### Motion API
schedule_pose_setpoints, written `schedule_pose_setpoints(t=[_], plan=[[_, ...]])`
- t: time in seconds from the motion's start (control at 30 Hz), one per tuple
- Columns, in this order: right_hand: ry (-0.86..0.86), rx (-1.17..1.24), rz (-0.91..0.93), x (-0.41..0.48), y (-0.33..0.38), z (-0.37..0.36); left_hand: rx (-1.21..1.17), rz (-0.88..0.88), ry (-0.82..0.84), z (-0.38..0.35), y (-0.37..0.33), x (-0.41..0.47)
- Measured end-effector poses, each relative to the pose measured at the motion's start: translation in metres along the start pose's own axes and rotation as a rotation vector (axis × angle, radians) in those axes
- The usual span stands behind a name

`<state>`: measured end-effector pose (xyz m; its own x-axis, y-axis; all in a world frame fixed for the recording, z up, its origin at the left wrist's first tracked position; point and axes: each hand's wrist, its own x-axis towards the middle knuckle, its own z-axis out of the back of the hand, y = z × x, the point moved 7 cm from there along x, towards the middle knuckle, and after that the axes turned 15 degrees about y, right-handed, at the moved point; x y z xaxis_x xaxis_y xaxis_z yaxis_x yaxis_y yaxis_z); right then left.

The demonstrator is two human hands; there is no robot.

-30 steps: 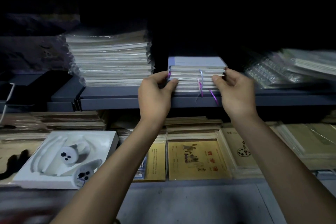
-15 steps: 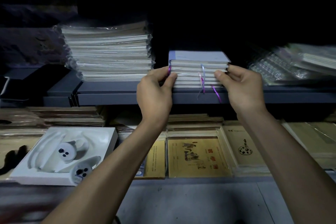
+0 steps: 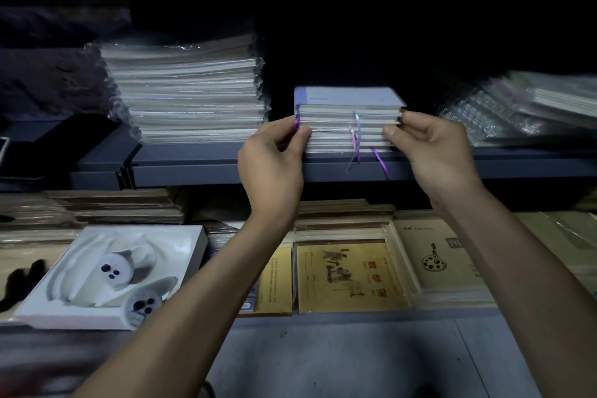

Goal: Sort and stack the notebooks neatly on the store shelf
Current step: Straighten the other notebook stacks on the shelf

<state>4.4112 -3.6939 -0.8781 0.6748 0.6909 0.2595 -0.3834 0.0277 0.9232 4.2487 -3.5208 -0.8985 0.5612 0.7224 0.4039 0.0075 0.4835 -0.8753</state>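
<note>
Dark shelf (image 3: pixel 323 168) | notebook stack (image 3: pixel 349 119) pinched between left hand (image 3: pixel 271 165), right hand (image 3: pixel 436 152)

Darkness is swallowing everything above the grey shelf (image 3: pixel 226 168), while a pale grey floor (image 3: pixel 355 359) is showing dimly below it.

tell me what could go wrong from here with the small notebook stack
The left hand and right hand pinch the sides of the notebook stack, which sits near the front edge of the shelf; loose notebooks may slide off. The ribbon bookmarks hang over that edge and could snag or get trapped.
</note>
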Motion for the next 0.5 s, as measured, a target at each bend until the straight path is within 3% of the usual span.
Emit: schedule_pose_setpoints(t=[0.23, 0.37, 0.5], plan=[[-0.027, -0.132, 0.003, -0.002, 0.002, -0.002, 0.013, 0.036, 0.066, 0.004, -0.002, 0.000], [-0.063, -0.486, -0.021, -0.008, 0.006, -0.001, 0.267, 0.010, 0.168, -0.001, 0.000, -0.004], [-0.032, -0.371, -0.019, -0.007, -0.003, -0.006, 0.294, 0.028, 0.092, -0.001, -0.002, -0.007]])
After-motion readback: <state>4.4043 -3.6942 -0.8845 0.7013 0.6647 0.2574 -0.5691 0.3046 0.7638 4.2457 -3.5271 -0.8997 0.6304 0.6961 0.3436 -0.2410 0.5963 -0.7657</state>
